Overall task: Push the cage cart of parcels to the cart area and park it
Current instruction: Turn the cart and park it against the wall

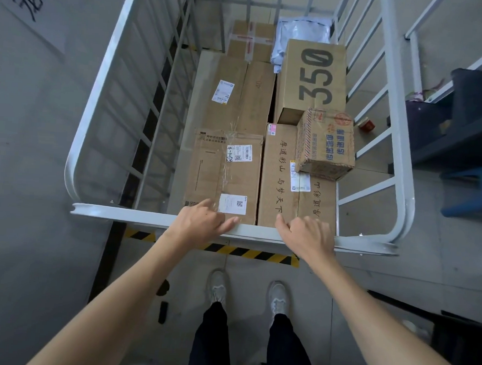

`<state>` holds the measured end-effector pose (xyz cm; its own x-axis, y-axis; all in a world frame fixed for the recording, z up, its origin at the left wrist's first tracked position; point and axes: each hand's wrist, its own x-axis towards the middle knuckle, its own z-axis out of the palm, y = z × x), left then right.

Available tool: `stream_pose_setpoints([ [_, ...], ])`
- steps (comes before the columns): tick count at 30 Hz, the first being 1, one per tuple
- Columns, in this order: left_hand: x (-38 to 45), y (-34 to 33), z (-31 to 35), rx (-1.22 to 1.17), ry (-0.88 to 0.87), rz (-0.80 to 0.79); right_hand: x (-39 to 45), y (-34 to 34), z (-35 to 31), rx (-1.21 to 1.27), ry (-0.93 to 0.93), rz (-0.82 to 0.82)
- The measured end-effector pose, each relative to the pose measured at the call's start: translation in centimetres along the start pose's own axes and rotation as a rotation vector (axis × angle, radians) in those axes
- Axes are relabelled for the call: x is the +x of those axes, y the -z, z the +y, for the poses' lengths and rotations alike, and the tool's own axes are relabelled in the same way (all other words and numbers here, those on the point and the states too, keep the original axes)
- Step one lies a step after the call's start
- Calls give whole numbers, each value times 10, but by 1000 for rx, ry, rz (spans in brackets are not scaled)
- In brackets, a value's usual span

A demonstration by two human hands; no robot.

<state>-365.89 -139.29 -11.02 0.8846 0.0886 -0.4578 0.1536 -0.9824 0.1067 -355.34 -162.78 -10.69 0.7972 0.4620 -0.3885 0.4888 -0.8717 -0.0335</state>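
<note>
White steel cage cart [159, 220], parcels [229, 167] aboard: likely heavy, rigid. Left hand [201, 222], right hand [304, 236]: fingers loosely curled over near rail.

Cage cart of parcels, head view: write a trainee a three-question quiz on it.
1. True or false: both hands rest on the near top rail of the cage cart.
2. Which number is printed on the tall box at the far right? A) 350 B) 530 C) 200
3. Fill in: the floor tape under the rail is striped black and ____.

Key: 1 true: left hand, right hand, fingers loose, not a closed grip. 2 A. 3 yellow.
</note>
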Motion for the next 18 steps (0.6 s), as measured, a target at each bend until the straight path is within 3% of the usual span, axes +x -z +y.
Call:
stream_pose_setpoints([
  [18, -19, -2, -20, 6, -32, -11, -13, -2, -27, 40, -9, 12],
])
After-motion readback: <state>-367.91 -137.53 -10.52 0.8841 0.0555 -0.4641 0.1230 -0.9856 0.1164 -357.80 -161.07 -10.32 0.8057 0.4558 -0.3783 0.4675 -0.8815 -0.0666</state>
